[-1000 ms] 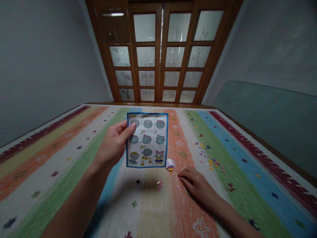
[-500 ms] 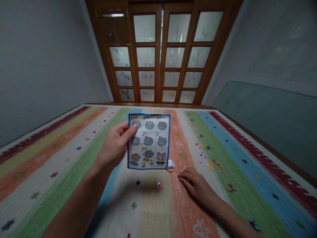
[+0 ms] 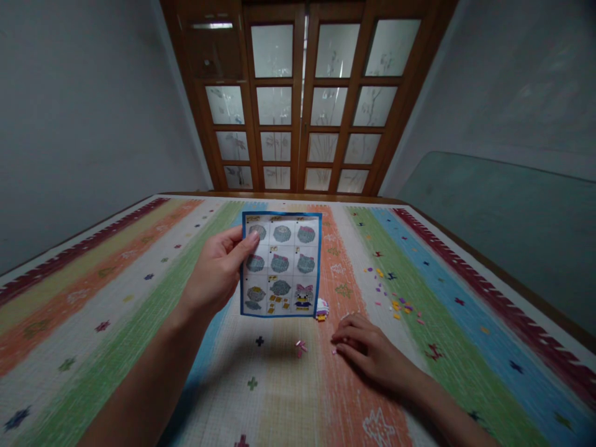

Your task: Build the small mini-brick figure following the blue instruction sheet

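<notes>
Basically, left hand (image 3: 221, 264) pinches printed sheet (image 3: 282, 267) at its left edge, likely light, bendy, best held there; right hand (image 3: 370, 351) by pink piece (image 3: 334, 352), can't tell if gripping

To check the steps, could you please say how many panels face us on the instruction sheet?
9: three each in the top, middle and bottom rows of the instruction sheet; the left hand partly covers the top-left panel.
</notes>
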Tool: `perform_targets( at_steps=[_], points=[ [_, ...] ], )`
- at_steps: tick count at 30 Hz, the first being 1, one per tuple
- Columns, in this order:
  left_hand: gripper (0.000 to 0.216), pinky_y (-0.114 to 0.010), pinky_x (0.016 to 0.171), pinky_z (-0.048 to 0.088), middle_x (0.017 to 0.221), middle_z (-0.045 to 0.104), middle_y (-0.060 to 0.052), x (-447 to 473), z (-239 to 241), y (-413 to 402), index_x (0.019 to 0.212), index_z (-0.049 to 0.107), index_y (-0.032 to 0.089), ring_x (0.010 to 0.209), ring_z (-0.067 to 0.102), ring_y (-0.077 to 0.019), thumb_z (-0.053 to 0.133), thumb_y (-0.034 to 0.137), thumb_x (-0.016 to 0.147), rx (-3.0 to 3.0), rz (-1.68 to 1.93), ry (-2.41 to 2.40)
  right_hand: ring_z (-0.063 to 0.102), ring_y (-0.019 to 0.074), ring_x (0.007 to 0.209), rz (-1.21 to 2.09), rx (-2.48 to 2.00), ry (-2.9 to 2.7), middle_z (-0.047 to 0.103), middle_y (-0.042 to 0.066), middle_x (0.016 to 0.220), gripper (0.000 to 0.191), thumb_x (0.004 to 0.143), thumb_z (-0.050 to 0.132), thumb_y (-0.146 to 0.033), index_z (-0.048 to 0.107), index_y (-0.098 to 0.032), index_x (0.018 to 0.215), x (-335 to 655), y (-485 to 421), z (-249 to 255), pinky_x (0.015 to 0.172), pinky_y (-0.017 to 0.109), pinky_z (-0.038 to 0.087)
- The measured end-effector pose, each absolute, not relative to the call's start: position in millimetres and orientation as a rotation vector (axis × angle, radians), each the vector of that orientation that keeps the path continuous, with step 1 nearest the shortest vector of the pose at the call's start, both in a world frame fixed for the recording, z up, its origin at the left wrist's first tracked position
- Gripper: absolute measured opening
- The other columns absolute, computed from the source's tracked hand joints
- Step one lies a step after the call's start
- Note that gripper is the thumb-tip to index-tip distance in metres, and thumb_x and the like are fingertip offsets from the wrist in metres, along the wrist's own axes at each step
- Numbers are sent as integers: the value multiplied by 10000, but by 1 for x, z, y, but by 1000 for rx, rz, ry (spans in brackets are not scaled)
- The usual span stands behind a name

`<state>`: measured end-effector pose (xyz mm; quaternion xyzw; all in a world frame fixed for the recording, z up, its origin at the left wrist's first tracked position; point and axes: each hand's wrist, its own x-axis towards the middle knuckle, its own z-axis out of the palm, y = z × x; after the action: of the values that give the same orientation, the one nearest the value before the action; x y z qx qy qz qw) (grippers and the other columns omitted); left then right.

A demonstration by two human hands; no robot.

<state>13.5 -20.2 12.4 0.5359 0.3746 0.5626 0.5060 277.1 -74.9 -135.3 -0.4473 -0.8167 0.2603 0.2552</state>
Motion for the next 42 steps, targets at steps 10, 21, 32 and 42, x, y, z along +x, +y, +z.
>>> perform_targets(
  at_steps=[10,21,32,42],
  points=[
    [225,-222,511,474,631,671,-15,15,12,-19,785,671,131,585,634,-158,691,338,701,1290,1341,866,555,185,836,362,-1025,-2391,634,79,876,190,913,462,-183,644,-176,969,237,-83,-140,731,321,449],
    [236,-221,516,468,645,683,-16,14,9,-21,807,681,133,555,619,-144,674,354,724,1312,1316,874,556,183,758,239,-1063,-2347,635,58,800,150,915,472,-186,596,-172,832,219,-78,-155,694,310,427],
    [228,-207,525,478,645,684,-23,17,15,-30,774,675,137,559,609,-136,698,356,715,1260,1281,850,547,215,799,304,-1251,-2266,618,87,843,117,893,464,-140,572,-166,858,240,-72,-152,713,351,453],
    [218,-195,541,496,658,688,-22,15,13,-30,812,680,136,572,616,-126,678,343,744,1276,1278,824,551,209,775,279,-1233,-2278,615,83,826,150,899,443,-137,585,-168,860,247,-67,-148,693,351,471]
  ],
)
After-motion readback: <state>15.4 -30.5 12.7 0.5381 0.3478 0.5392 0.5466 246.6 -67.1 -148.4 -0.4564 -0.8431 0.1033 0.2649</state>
